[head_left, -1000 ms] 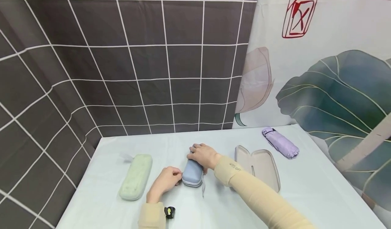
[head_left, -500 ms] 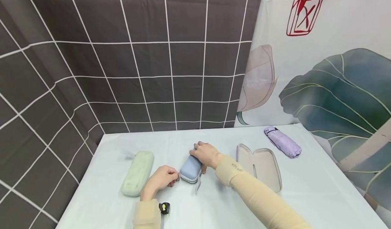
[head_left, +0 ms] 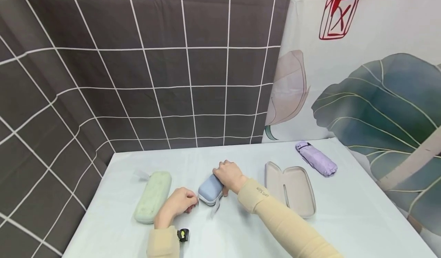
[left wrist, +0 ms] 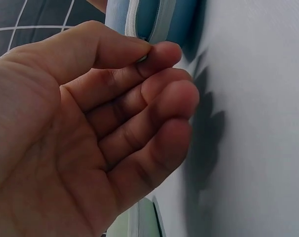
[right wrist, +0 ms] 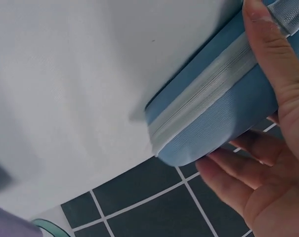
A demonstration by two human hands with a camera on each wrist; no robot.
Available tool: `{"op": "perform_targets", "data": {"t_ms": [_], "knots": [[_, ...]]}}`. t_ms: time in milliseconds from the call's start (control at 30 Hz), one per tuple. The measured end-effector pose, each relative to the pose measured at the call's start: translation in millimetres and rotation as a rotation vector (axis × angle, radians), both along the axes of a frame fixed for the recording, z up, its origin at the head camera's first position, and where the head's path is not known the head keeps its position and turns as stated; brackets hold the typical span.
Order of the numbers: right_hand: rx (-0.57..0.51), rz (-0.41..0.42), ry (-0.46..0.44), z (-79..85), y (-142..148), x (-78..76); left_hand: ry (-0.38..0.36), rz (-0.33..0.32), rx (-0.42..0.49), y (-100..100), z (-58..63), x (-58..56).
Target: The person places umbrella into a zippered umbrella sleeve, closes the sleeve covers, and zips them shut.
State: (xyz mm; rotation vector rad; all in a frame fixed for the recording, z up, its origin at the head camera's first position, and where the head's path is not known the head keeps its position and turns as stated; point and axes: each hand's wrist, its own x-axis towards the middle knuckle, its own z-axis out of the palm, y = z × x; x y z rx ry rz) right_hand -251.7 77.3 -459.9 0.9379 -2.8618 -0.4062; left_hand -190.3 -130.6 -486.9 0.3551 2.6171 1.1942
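Observation:
A blue zip case (head_left: 209,189) with a grey wrist strap (head_left: 216,205) lies on the white table, slanted. My right hand (head_left: 230,175) grips its far end from above. In the right wrist view, the thumb (right wrist: 275,49) lies along the case's zipped side (right wrist: 208,94), and the other fingers are at the opposite side. My left hand (head_left: 179,202) is at the case's near left corner. Its thumb and index finger pinch a tiny piece at the zipper (left wrist: 145,24), apparently the zipper pull, mostly hidden between the fingertips.
A pale green case (head_left: 153,197) lies left of my left hand. To the right, a case with beige lining (head_left: 299,189) lies spread open with a slim stick-like item (head_left: 286,195) in it. A folded purple umbrella (head_left: 316,158) lies farther back. Dark gridded cloth (head_left: 165,70) hangs behind.
The blue case has shifted left and turned, its near end swinging left. Both hands have moved left with it, keeping their holds.

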Motion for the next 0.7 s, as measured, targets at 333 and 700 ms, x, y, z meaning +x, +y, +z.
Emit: {"op": "perform_targets", "data": {"t_ms": [333,700], "knots": [[0.036,-0.109,0.053,-3.3,-9,3.6,0.006,-0.019,-0.004,4,2.8,0.5],[0.047,-0.21,0.098,-9.1,-17,6.2,0.007,-0.027,-0.017,4,0.6,-0.5]]}}
